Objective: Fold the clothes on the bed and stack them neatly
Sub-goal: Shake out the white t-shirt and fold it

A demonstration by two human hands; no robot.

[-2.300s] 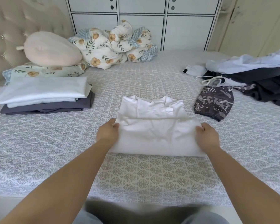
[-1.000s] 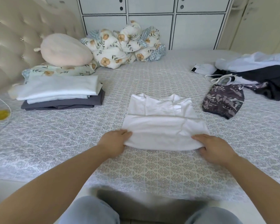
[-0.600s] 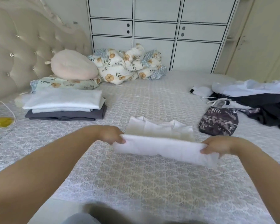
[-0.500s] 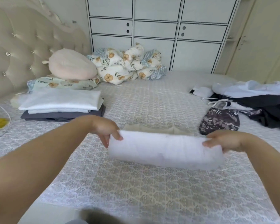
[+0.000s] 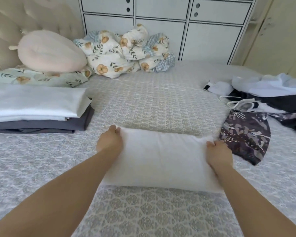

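Note:
A white shirt [image 5: 162, 158] lies on the patterned bed sheet [image 5: 154, 103] as a flat folded rectangle in front of me. My left hand [image 5: 109, 142] pinches its far left corner. At the far right corner my right hand [image 5: 218, 153] grips the cloth with curled fingers. To the left stands a stack of folded clothes [image 5: 38, 108], white pieces on top of dark grey ones. A pile of unfolded clothes [image 5: 270, 93], white, pale blue and black, lies at the right, with a dark patterned garment [image 5: 244, 135] just right of my right hand.
A pink round cushion [image 5: 50, 52] rests on a floral pillow [image 5: 39, 77] at the tufted headboard. A crumpled floral quilt [image 5: 126, 52] sits at the back against white cabinets [image 5: 161, 23].
Both hands lifted the near edge of the white shirt and carried it over away from me. The shirt now lies folded in half again, its collar hidden.

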